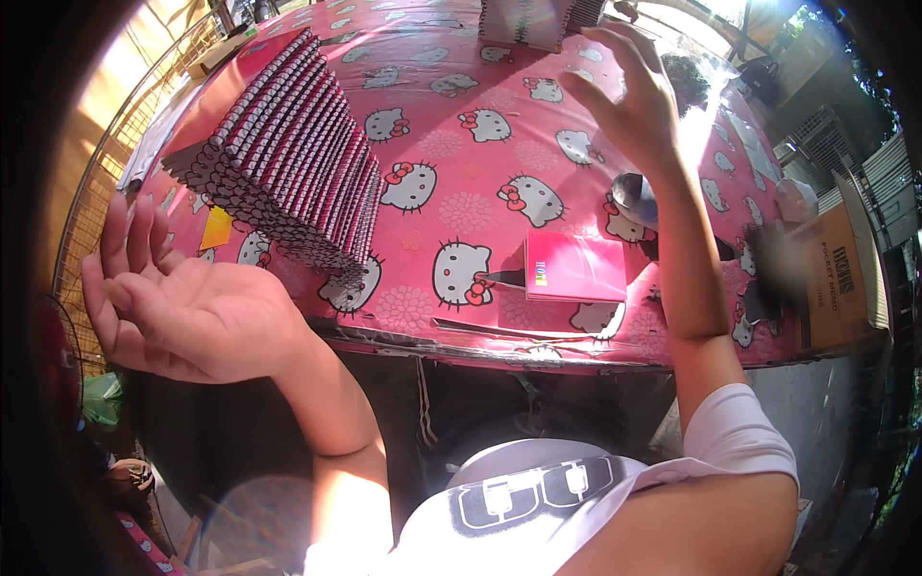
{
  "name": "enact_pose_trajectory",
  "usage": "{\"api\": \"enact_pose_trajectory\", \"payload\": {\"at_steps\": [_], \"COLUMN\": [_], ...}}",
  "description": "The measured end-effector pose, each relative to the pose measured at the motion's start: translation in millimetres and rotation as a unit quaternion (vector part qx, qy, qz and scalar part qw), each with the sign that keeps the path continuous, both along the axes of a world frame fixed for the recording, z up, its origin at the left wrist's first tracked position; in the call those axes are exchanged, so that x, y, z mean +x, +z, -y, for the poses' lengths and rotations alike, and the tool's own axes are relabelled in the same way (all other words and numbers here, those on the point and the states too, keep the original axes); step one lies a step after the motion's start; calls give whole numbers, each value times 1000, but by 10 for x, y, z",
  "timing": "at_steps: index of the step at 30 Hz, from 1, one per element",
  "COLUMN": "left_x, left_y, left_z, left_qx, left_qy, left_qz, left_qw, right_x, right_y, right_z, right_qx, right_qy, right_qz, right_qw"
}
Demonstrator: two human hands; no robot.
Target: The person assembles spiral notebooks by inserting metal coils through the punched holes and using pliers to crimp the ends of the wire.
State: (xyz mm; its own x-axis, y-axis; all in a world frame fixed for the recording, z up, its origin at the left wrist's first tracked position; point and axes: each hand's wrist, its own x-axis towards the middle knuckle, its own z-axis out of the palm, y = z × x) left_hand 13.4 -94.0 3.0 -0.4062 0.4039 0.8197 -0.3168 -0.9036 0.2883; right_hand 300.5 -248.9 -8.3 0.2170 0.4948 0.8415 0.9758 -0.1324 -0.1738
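Observation:
My left hand (197, 312) hangs palm up off the table's left front side, its fingers loosely bent and nothing in it. Next to it rises a tall, leaning stack of spiral-bound notebooks (298, 158) with pink edges and coiled spines. My right arm stretches across the table. At its end my right hand (639, 101) is spread, thumb apart from the fingers, close to a second group of spiral-bound notebooks (523, 21) at the far edge; whether the fingertips touch it I cannot tell. A small pink notepad or booklet (576, 266) lies near the front edge.
A pink tablecloth (461, 211) printed with white cartoon cats covers the table. Beside my right forearm sits a roundish grey-blue object (634, 199). An open cardboard box (831, 274) stands at the right. Wire mesh (91, 230) borders the left side.

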Motion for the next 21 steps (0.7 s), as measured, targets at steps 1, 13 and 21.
{"api": "enact_pose_trajectory", "payload": {"at_steps": [1,13,21], "left_x": [145,1967,1494], "left_y": [-51,-1212,-981], "left_z": [283,1047,1321], "left_qx": [2,-108,36], "left_qy": [-98,-378,-335], "left_qz": [-62,-806,-620], "left_qw": [993,443,709], "right_x": [472,1426,1472], "right_y": [-170,-1414,-1410], "right_z": [691,3940,3955], "right_qx": [-43,-298,-294], "right_qy": [-130,-565,-531], "right_qz": [-59,-218,-180], "right_qw": [989,738,774]}}
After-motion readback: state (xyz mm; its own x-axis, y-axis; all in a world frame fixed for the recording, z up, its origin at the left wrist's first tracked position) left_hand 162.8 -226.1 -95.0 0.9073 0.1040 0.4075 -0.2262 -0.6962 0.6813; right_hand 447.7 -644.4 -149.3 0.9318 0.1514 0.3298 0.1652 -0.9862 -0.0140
